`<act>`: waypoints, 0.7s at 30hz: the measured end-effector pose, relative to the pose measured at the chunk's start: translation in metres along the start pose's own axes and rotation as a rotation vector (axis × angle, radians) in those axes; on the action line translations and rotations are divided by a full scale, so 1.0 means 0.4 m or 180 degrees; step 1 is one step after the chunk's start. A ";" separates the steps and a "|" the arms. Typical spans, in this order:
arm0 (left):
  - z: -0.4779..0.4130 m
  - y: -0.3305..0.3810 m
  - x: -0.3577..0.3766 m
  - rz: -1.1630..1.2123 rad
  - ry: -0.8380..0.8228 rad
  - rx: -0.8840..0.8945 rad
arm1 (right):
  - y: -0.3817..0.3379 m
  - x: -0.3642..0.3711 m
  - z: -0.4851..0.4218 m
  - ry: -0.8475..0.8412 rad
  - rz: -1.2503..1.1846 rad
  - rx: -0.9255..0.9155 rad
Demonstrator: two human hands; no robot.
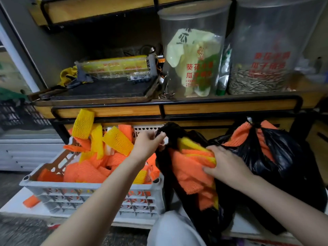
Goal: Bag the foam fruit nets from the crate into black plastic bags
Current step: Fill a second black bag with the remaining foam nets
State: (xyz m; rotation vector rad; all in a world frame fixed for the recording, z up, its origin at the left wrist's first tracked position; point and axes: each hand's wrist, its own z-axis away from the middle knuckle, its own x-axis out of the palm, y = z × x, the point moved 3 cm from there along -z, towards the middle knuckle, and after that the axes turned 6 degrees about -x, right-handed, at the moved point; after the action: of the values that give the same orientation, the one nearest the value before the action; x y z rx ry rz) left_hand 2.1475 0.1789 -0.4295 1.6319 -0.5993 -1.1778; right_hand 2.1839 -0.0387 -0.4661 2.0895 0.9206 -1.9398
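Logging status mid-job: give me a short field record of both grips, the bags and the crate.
left grip: pinches the rim of the open black bag, holding it up
right grip: grips a bundle of orange and yellow foam nets in that bag's mouth
crate: grey, left of the open bag, nets piled above its rim
second black bag: right of the open one, stuffed, orange nets showing near its top
stray net: orange, outside the crate by its front left corner

We see the crate (92, 197) at the left end of the board (10, 208), the open bag (177, 135) just right, a second bag (284, 157) beyond, seemingly touching it; jars (193, 55) on the shelf (230, 105) behind.
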 end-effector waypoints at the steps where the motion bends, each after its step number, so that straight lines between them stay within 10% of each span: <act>1: 0.002 0.013 -0.003 0.0184 -0.0023 0.0015 | 0.012 -0.010 -0.025 0.0126 0.0089 0.0116; 10: 0.003 0.092 -0.010 0.0800 0.0043 0.0237 | -0.010 -0.122 -0.166 0.1774 0.0430 0.0157; 17: -0.002 0.058 0.004 0.0811 0.0034 0.0071 | -0.055 0.050 -0.157 0.0340 0.0835 -0.0465; 21: 0.010 0.046 0.012 0.0787 -0.0093 0.0049 | -0.038 0.048 -0.168 0.0629 0.0829 -0.0168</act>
State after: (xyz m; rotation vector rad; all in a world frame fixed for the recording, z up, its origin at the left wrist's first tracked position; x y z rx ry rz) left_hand 2.1485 0.1662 -0.4148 1.5065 -0.8058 -1.0184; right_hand 2.2329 0.0133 -0.4691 2.2704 0.6810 -1.5887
